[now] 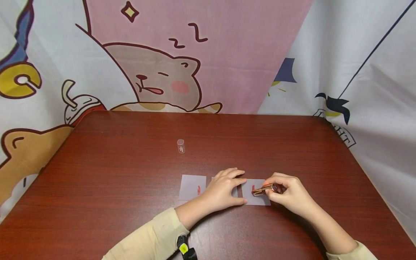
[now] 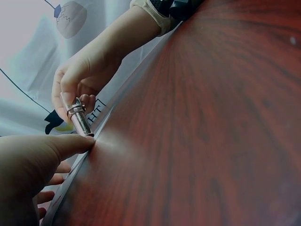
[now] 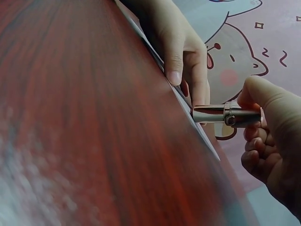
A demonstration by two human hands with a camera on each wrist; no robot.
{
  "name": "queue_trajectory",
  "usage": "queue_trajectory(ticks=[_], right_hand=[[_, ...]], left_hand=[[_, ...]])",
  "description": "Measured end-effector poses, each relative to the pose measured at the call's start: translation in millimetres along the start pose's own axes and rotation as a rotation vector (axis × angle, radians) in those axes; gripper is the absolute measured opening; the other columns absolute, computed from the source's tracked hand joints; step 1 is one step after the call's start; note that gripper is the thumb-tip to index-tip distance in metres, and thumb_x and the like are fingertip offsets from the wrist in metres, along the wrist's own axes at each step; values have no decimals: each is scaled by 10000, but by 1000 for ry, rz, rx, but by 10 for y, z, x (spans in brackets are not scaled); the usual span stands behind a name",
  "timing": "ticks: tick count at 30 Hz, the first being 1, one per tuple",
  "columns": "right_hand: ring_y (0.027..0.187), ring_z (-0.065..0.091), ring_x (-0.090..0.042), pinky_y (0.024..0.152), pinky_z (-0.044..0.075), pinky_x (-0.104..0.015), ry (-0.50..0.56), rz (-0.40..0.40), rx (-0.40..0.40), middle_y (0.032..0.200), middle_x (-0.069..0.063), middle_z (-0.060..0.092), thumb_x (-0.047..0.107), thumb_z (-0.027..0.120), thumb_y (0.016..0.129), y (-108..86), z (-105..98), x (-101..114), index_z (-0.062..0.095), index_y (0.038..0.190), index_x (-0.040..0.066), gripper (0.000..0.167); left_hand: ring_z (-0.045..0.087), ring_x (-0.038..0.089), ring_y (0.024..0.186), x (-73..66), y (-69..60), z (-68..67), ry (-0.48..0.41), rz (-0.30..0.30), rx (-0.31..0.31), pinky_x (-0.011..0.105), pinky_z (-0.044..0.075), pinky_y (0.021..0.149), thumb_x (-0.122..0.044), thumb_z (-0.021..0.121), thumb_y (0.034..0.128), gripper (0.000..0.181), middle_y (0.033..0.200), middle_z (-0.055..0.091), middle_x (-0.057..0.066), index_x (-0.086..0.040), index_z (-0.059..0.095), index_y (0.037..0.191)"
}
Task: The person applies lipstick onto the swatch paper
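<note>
My right hand (image 1: 290,191) pinches a shiny metallic lipstick (image 1: 268,189) between thumb and fingers. The lipstick's tip touches the right-hand white paper square (image 1: 261,200), beside a short red mark. My left hand (image 1: 222,189) rests with spread fingers over a middle paper square (image 1: 234,193), mostly hidden beneath it; its thumb and a fingertip touch the right square's left edge. Further left lies another paper square (image 1: 189,187) with a red stroke on it. Seen from the right wrist, the lipstick tube (image 3: 216,114) lies nearly level, its end against the paper.
A clear lipstick cap (image 1: 181,146) stands on the brown wooden table (image 1: 130,162), beyond the papers. Behind the table hangs a printed cloth (image 1: 240,61) with a sleeping cartoon bear. A black strap with a yellow piece (image 1: 183,248) sits at the left sleeve.
</note>
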State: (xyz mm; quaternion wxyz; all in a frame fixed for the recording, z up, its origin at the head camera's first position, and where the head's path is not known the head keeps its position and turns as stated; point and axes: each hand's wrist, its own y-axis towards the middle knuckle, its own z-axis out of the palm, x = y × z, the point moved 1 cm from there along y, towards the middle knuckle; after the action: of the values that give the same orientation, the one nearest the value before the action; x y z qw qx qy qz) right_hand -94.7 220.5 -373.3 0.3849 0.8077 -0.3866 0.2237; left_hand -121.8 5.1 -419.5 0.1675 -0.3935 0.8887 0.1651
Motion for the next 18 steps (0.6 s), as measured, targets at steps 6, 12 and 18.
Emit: queue_trajectory(ticks=[6,12,18], right_hand=[[553,455,-124,455,354,-203,28,19,39,731,62,584,-184,683,635,2,-4,-3,688,825,81,326],[575,468,-103,457,365,-215,46,27,50,747,41,603,-179,683,657,1,-8,-5,691,834,59,296],[566,447,-59,452,358,-208,46,20,38,744,47,603,-194,683,655,-11,-9,-15,691,833,47,300]], left_hand=[[326,179,1363,8,-10,-13,9,6,-7,375,253,1101,-471,738,794,597,1427,461,-33,-175,618,1299],[329,183,1362,13,-13,-11,15,11,-9,378,257,1099,-473,735,797,596,1424,464,-28,-173,618,1299],[327,181,1364,6,-8,-5,14,17,-4,378,256,1101,-472,734,801,593,1426,462,-24,-175,617,1300]])
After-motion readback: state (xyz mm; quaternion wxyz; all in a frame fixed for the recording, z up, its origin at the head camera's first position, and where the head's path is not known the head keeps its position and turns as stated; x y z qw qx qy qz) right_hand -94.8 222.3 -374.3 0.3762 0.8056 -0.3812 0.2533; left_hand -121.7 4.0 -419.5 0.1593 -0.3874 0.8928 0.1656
